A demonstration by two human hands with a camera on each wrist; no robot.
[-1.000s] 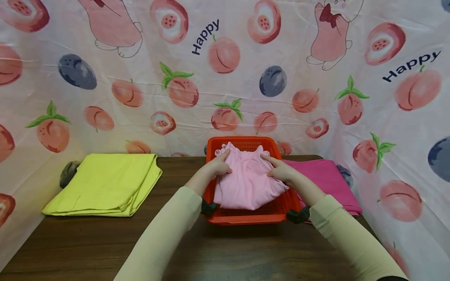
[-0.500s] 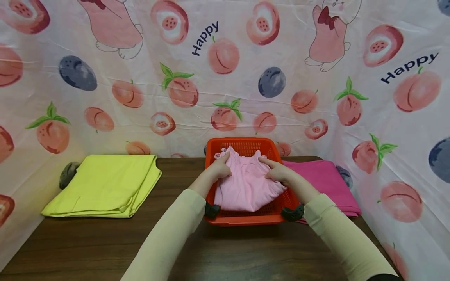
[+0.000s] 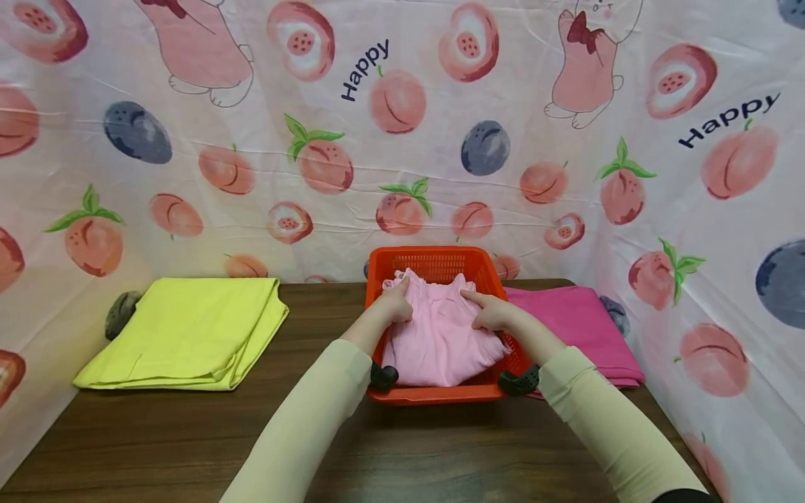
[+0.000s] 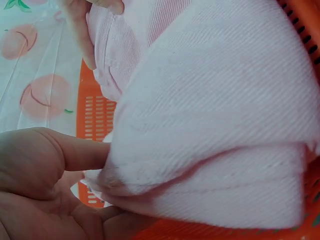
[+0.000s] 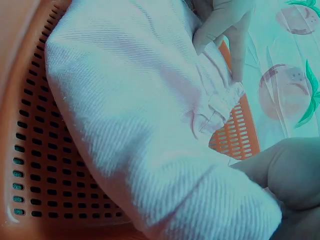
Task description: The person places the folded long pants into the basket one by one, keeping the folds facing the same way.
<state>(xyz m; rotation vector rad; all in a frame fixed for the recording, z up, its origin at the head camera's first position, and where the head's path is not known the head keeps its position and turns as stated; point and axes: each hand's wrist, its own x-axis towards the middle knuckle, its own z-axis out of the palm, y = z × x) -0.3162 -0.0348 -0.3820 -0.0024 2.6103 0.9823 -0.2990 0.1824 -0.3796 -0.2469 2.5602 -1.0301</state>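
A folded pink garment [image 3: 440, 342] of twill cloth lies inside the orange-red plastic basket [image 3: 434, 396] in the head view. My left hand [image 3: 395, 306] grips its left side; in the left wrist view, the thumb lies over the cloth and the other fingers go beneath a fold. On the opposite side, my right hand [image 3: 493, 312] holds the garment, index finger stretched toward its upper corner. Bunched cloth hides part of the right fingers in the right wrist view. The garment's gathered upper edge points to the basket's back wall.
On the left of the brown wooden table [image 3: 189, 447] lies folded yellow cloth [image 3: 189, 328]. Folded magenta cloth [image 3: 578, 325] sits right of the basket, partly behind the right forearm. A fruit-printed curtain [image 3: 402, 161] encloses the back and sides.
Both hands have moved slightly down and toward the body with the pink garment, which sits lower in the basket. The basket and the yellow and magenta cloths have stayed put.
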